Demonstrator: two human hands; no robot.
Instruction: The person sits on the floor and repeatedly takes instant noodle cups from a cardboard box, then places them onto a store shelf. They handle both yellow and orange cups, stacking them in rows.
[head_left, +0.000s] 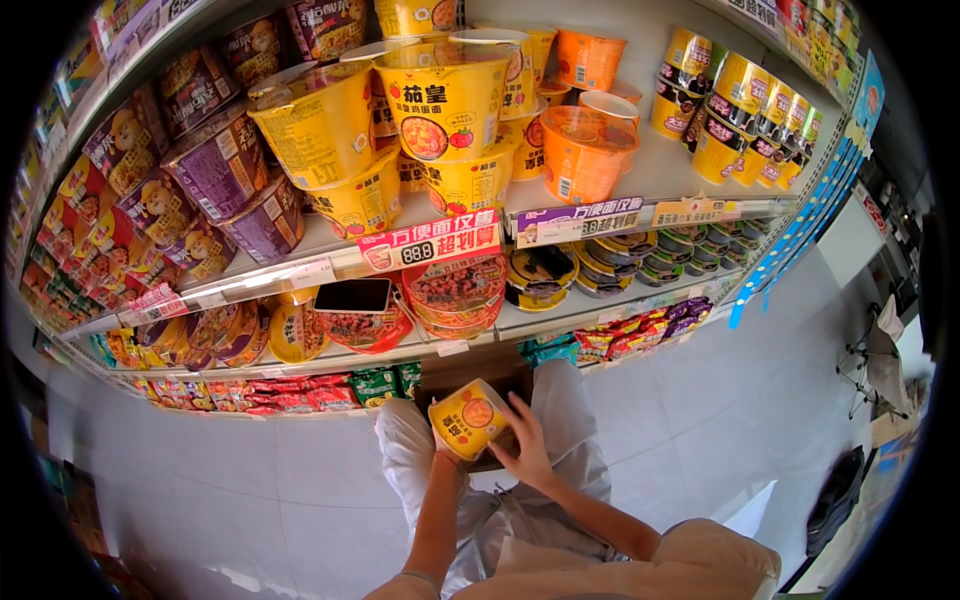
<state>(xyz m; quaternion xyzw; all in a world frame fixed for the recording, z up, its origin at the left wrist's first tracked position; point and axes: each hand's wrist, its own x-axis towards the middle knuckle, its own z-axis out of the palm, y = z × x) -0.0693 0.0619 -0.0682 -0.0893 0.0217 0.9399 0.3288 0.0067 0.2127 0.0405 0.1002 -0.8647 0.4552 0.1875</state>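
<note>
A yellow instant noodle cup (466, 421) lies tilted between my hands, low in front of my knees. My left hand (445, 444) holds it from the left side, with the fingers mostly hidden behind the cup. My right hand (527, 442) is at its right end, with the fingers spread and the thumb near the lower edge. Above, stacked yellow noodle cups (446, 105) stand on the shelf, with orange cups (589, 154) to their right and purple noodle tubs (217, 165) to their left.
A dark phone (352, 295) rests on red noodle bowls (367, 330) on the lower shelf. The shelf edge (555, 322) runs just beyond my knees. Bagged noodles (315, 394) fill the bottom level. A brown box (480, 371) is between my knees. Blue dotted strips (802, 217) hang at the right.
</note>
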